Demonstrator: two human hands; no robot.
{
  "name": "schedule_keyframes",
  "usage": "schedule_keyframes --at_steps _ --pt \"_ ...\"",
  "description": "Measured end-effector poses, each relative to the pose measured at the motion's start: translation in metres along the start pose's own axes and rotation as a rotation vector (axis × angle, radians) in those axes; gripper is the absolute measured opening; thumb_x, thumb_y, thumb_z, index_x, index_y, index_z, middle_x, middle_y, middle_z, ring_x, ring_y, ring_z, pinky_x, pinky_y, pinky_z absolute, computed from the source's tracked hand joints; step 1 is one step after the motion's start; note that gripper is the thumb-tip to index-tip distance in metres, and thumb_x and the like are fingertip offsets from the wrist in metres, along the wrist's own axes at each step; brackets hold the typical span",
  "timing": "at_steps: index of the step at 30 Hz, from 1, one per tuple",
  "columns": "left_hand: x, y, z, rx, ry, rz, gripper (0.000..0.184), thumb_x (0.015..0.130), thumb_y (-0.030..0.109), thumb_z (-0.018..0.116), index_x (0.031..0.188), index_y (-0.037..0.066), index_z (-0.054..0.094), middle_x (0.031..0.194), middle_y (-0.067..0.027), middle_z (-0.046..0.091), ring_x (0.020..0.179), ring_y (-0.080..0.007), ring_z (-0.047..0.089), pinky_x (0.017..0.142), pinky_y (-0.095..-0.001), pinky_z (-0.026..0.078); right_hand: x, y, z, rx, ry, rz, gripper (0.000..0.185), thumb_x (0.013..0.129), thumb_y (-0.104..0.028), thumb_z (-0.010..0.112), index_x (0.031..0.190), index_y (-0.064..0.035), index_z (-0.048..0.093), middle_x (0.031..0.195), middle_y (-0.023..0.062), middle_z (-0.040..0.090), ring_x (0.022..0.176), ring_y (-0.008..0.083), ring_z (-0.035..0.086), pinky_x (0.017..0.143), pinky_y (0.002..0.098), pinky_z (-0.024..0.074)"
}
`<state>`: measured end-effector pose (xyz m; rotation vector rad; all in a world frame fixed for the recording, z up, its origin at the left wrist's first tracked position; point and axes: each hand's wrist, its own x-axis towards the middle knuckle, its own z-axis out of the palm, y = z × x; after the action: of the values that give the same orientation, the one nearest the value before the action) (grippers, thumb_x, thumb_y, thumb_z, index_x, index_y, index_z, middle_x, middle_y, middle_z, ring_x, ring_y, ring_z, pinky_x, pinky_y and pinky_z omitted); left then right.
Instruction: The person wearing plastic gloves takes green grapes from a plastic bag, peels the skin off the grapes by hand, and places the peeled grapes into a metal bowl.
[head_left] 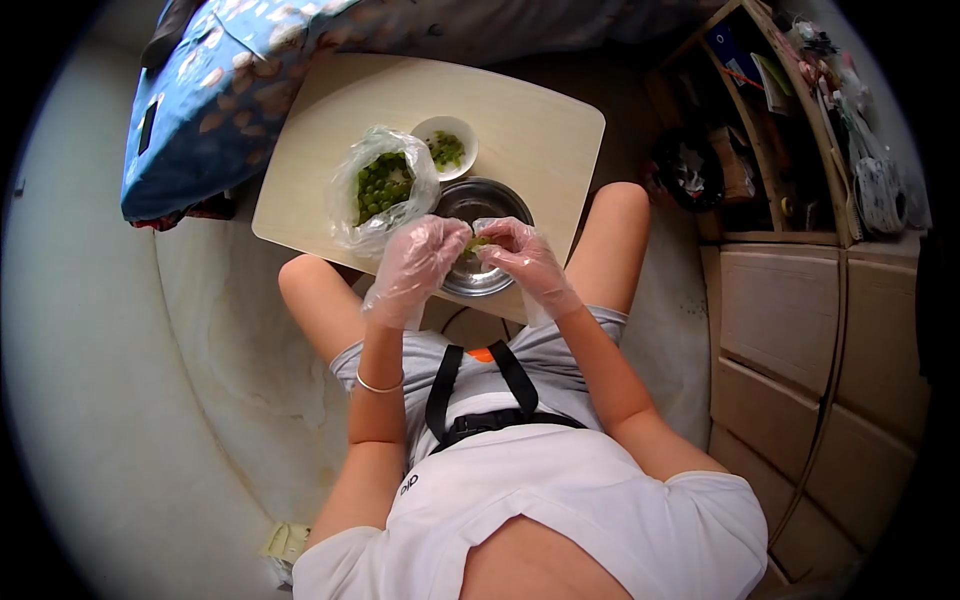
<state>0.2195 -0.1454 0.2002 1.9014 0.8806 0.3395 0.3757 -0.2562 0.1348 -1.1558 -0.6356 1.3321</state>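
Observation:
Both my hands wear clear plastic gloves and meet over the near part of a shiny metal bowl (486, 194). My right hand (530, 264) pinches a small green grape (476, 243) between its fingertips. Close beside it, my left hand (416, 262) has its fingers pressed together; whether they also grip the grape or something else is hidden. A clear plastic bag (346, 205), open at the top, holds many green grapes (384, 187) just beyond my left hand. Behind the metal bowl, a white bowl (418, 133) contains small green bits (446, 150).
The bag and bowls stand on a low pale table (540, 115), its near edge by my knees. A bed with a blue patterned cover (215, 100) is at the back left. To the right are a wooden shelf (790, 225), a dark bin (688, 170) and drawer-like panels (780, 300).

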Motion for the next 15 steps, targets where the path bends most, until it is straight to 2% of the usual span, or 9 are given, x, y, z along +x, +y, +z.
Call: schedule_keyframes --at_steps 1,3,4,8,10,13,15 --pt "-0.004 -0.002 0.003 -0.002 0.007 -0.003 0.017 0.091 0.015 0.063 0.095 0.000 0.068 0.080 -0.0156 0.064 0.076 -0.0281 0.063 0.070 -0.0367 0.050 0.001 0.003 0.000 -0.003 -0.007 0.002 0.024 0.088 -0.003 0.065 0.110 0.0001 0.058 0.102 0.0056 0.061 0.086 0.0107 0.060 0.078 0.0249 0.0518" --pt "-0.011 -0.003 0.007 -0.030 0.021 0.002 0.016 0.091 0.014 0.063 0.096 0.000 0.069 0.080 -0.0154 0.064 0.076 -0.0281 0.063 0.070 -0.0361 0.050 0.004 0.009 0.002 -0.065 -0.035 -0.133 0.027 0.086 -0.003 0.066 0.111 -0.0001 0.059 0.099 0.0056 0.062 0.085 0.0114 0.063 0.077 0.0269 0.0530" --pt "-0.012 -0.001 0.006 -0.024 0.034 0.068 0.016 0.091 0.013 0.063 0.096 0.000 0.069 0.080 -0.0156 0.064 0.075 -0.0281 0.062 0.069 -0.0359 0.050 0.004 0.009 0.004 -0.068 -0.041 -0.132 0.027 0.086 -0.003 0.066 0.111 -0.0001 0.059 0.099 0.0056 0.062 0.085 0.0114 0.063 0.077 0.0269 0.0530" --pt "-0.014 -0.011 0.009 -0.052 0.034 0.051 0.014 0.090 0.011 0.063 0.094 0.000 0.069 0.079 -0.0158 0.064 0.073 -0.0281 0.062 0.067 -0.0361 0.049 -0.001 -0.003 0.009 -0.330 -0.021 -0.223 0.022 0.087 -0.001 0.066 0.108 0.0006 0.059 0.104 0.0065 0.060 0.091 0.0132 0.062 0.081 0.0270 0.0530" --pt "-0.014 -0.015 0.010 0.003 0.039 0.140 0.013 0.093 0.011 0.063 0.097 0.000 0.069 0.072 -0.0042 0.059 0.062 -0.0099 0.053 0.057 -0.0266 0.045 -0.002 -0.006 0.010 -0.400 -0.019 -0.253 0.021 0.087 0.000 0.066 0.107 0.0010 0.060 0.104 0.0066 0.060 0.091 0.0136 0.063 0.081 0.0275 0.0535" --pt "-0.016 -0.014 0.011 0.070 0.056 0.187 0.012 0.092 0.010 0.063 0.097 0.000 0.069 0.072 -0.0061 0.058 0.063 -0.0128 0.055 0.058 -0.0283 0.046 -0.003 -0.004 0.011 -0.408 -0.010 -0.285 0.022 0.085 0.002 0.066 0.106 0.0013 0.060 0.104 0.0068 0.059 0.090 0.0142 0.063 0.079 0.0278 0.0544" --pt "-0.017 -0.009 0.009 0.110 0.043 0.193 0.012 0.092 0.010 0.064 0.097 0.000 0.069 0.072 -0.0077 0.059 0.063 -0.0152 0.055 0.059 -0.0293 0.046 -0.005 -0.005 0.013 -0.452 0.017 -0.334 0.024 0.081 0.003 0.068 0.104 -0.0014 0.062 0.101 0.0094 0.059 0.087 0.0189 0.065 0.077 0.0297 0.0553"
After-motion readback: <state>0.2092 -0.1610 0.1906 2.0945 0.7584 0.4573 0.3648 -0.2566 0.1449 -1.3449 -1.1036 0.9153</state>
